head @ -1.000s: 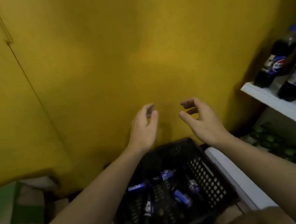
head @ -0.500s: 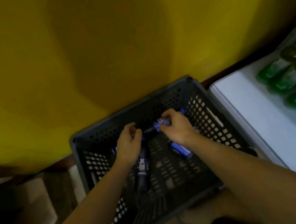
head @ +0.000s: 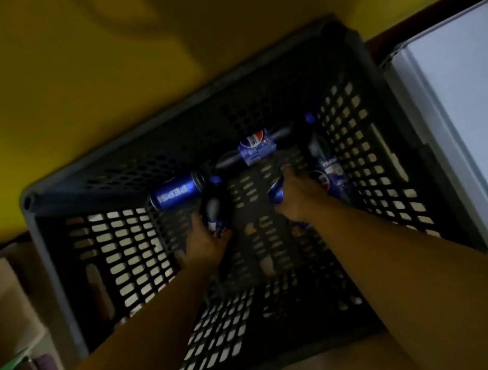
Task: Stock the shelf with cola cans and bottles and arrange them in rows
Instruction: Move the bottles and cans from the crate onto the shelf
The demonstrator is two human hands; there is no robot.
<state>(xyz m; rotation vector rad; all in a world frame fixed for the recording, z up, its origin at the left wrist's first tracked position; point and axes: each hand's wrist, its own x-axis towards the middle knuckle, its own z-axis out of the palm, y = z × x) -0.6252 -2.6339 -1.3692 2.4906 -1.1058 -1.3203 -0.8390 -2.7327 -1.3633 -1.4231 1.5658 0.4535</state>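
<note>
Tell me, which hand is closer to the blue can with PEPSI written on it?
Left. The left hand grips a dark bottle just beside the Pepsi can, on the person's side of it. The right hand holds a blue container farther right across the crate.

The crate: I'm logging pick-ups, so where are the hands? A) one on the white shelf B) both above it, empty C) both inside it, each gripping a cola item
C: inside the crate, the left hand grips a cola bottle and the right hand a blue can.
</note>
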